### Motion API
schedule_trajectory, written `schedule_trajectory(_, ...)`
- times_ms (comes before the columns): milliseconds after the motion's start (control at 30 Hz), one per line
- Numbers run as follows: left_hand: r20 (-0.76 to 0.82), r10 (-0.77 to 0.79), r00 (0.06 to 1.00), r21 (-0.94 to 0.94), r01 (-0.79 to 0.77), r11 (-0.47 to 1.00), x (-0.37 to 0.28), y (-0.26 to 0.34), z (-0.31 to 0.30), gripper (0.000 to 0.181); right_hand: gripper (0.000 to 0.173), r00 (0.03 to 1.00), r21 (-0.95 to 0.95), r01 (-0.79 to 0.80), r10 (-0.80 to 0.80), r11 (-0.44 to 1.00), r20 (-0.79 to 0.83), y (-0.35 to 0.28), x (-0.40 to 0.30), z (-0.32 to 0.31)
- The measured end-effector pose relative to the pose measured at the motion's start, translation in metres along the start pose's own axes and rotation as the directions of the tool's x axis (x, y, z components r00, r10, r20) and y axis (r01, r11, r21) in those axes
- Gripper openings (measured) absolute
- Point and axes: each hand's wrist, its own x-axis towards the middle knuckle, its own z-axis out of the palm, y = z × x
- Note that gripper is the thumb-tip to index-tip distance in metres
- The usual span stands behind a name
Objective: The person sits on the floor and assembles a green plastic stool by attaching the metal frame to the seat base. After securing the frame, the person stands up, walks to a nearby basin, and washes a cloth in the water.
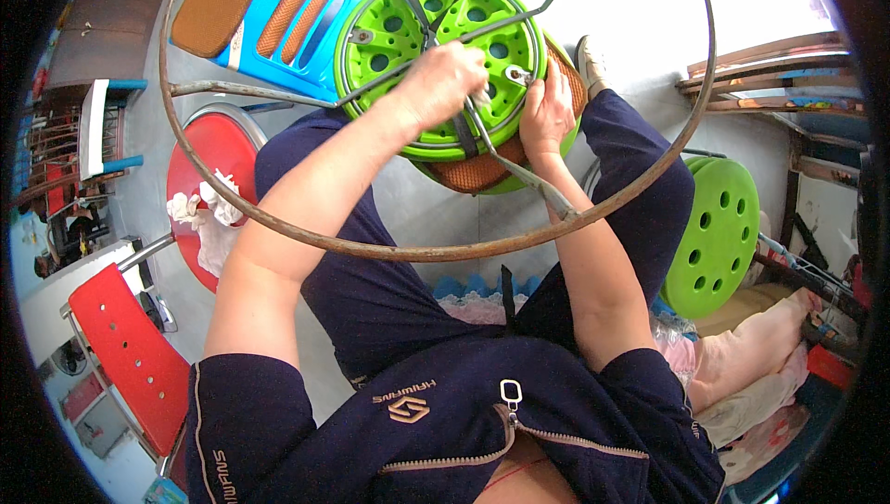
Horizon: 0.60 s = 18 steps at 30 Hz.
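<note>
An upturned round green plastic stool seat (389,3) lies before me, its metal legs bent up and joined to a large rusty metal ring (431,252). Black straps (464,132) cross its underside. My left hand (448,80) is closed around a small whitish wad, perhaps cloth or tissue, over the metal legs near the middle of the seat. My right hand (549,111) rests against the seat's right rim, fingers extended. Beneath the green seat shows a brown woven-textured pad (480,173), with more green plastic under it.
A blue plastic stool (334,3) and a brown pad (219,3) lie at the upper left. Crumpled white tissues (221,201) sit on a red round seat (208,135). Another green stool seat (716,240) stands at the right. Wooden slats (772,80) are at the upper right.
</note>
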Motion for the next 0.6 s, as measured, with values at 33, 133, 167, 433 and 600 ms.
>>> schedule_trajectory(33, 0.030, 0.039, 0.999, 0.009, -0.040, 0.999, -0.002, 0.010, 0.002, 0.009, 0.045, 1.000, -0.008, -0.002, 0.002, 1.000, -0.002, 0.001, 0.000, 0.001)
schedule_trajectory(133, -0.004, 0.046, 0.999, -0.079, -0.046, 0.996, -0.015, 0.041, 0.009, 0.017, 0.045, 1.000, -0.025, -0.010, 0.010, 1.000, 0.001, 0.001, 0.000, 0.001)
schedule_trajectory(167, -0.004, 0.052, 0.999, -0.100, -0.052, 0.994, -0.017, 0.039, 0.009, 0.018, 0.045, 1.000, -0.024, -0.014, 0.014, 1.000, 0.006, 0.001, 0.000, 0.001)
schedule_trajectory(433, -0.011, -0.017, 1.000, 0.185, 0.019, 0.983, -0.003, 0.020, 0.012, 0.013, 0.045, 1.000, -0.013, -0.011, 0.011, 1.000, 0.013, 0.000, 0.000, -0.002)
schedule_trajectory(600, -0.228, -0.136, 0.964, 0.101, 0.163, 0.981, 0.005, -0.007, -0.007, 0.014, 0.044, 1.000, -0.010, -0.014, 0.014, 1.000, 0.017, -0.002, 0.000, -0.003)
